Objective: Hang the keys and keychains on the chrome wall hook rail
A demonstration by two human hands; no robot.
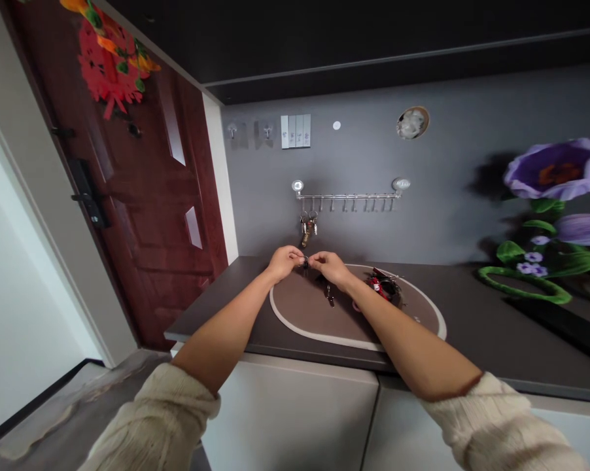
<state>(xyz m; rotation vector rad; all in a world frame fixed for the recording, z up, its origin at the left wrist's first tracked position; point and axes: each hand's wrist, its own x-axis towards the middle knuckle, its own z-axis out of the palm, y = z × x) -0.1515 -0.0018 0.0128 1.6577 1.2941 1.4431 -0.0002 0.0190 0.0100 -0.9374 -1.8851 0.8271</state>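
Both hands meet over the left part of a brown oval mat [319,320] with a pale rim. My left hand [284,263] pinches one side of a small key ring [305,261], and my right hand [330,267] pinches its other side. Something dark hangs from the ring, too small to make out. Below my right hand, loose keys [329,294] lie on the mat. A pile of keys and a red trinket [376,284] sits farther right, partly behind my right forearm. Just above my hands, two bunches of keys [307,229] hang at the left end of a hook rail.
The metal hook rail [348,196] is fixed to the grey back wall by round mounts. A dark shelf [373,39] overhangs the counter [471,340]. Purple flowers [550,173] stand at right. A red-brown door [162,196] is at left. Wall switches [295,131] are above.
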